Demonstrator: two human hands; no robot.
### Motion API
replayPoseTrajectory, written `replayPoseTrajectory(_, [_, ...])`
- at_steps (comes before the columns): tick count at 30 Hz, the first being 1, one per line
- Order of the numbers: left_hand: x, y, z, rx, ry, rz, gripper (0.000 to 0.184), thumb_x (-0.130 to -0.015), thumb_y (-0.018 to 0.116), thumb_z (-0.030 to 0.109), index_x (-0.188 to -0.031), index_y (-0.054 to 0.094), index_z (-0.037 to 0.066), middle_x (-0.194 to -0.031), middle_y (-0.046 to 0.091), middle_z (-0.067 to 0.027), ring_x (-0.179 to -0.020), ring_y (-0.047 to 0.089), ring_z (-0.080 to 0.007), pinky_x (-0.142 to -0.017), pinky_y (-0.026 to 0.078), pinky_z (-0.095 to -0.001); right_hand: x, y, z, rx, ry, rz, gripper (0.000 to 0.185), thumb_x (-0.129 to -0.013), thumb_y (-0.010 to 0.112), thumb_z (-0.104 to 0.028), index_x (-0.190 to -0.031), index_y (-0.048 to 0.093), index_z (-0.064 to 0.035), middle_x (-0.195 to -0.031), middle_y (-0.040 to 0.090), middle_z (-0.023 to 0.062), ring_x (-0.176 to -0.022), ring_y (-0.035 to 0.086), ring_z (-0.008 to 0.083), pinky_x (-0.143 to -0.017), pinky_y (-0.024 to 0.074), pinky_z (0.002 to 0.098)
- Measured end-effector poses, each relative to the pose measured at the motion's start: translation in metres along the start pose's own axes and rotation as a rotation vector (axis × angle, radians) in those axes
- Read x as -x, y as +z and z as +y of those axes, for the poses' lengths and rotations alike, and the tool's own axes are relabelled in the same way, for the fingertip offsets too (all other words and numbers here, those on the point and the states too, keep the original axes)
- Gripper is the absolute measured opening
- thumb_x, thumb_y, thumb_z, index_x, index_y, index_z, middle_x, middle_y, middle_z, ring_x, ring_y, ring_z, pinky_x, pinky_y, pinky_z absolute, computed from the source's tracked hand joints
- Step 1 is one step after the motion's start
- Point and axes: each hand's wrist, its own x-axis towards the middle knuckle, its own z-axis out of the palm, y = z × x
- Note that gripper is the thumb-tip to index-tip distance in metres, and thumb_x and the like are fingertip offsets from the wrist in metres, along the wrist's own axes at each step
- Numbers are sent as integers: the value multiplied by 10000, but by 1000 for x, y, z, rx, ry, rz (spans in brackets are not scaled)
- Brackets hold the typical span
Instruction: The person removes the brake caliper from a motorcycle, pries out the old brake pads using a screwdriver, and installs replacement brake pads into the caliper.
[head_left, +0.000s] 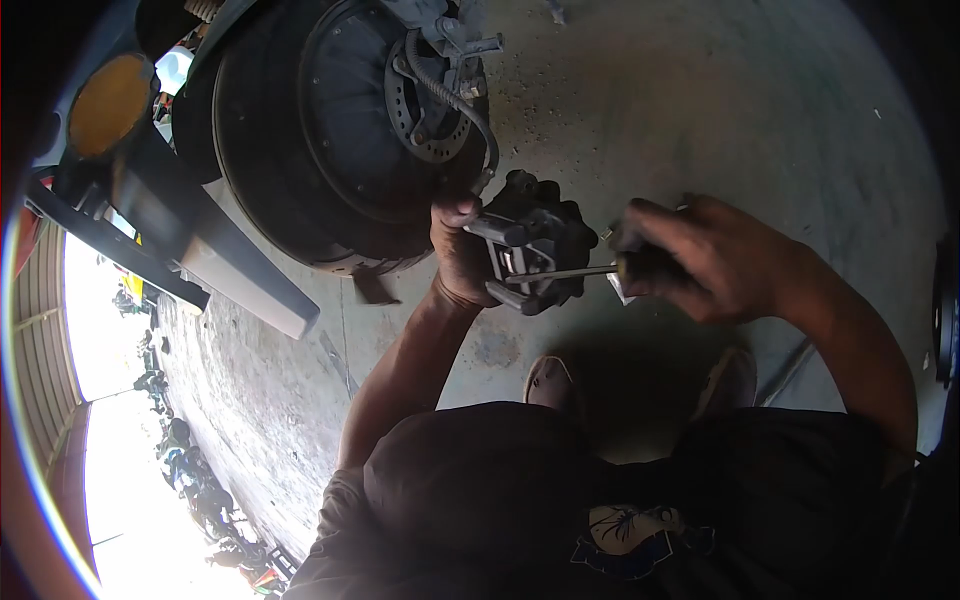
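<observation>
My left hand (461,255) grips a dark brake caliper (545,225) by its left side, holding it off the floor beside the wheel. A hose (478,120) runs down toward the caliper from the wheel hub. In my right hand (715,258) is a screwdriver, its thin shaft (585,272) pointing left with the tip inside the caliper's opening. The fingers of the right hand are closed around the handle, which is mostly hidden and slightly blurred. Whether the tip presses on a pad inside, I cannot tell.
A large wheel (270,140) with a drilled brake disc (440,150) stands at upper left. Vehicle body panels (240,265) jut out left of it. Below the caliper are my shoes (552,382) on the concrete floor (700,110). Motorbikes (195,490) line the bright lower left.
</observation>
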Motion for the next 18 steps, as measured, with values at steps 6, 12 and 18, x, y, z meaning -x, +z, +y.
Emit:
replayPoseTrajectory(6, [-1,-14,-7,-251,19,113,596,-725,528,519,-1095,544,52,-1061,593,-191,-896,630,-331,-752,531,-468,28,-12,4,23,289,-65,291,-903,599,-248,-1057,537,-9,-786,619,163,-722,607,332,-717,479,431])
replayPoseTrajectory(12, [-17,-12,-23,-418,58,215,604,-772,483,514,-1123,565,29,-1018,628,-158,-871,651,-275,-748,537,-407,42,9,6,-195,337,-56,254,-918,565,-201,-1063,541,7,-760,608,143,-684,598,277,-680,459,398])
replayPoseTrajectory(18, [-20,-4,-22,-65,1,-65,652,-745,486,555,-1123,574,31,-1014,626,-159,-876,649,-279,-772,529,-398,43,6,-3,-439,409,-56,299,-944,467,-167,-1160,554,21,-680,563,129,-644,577,212,-655,447,332])
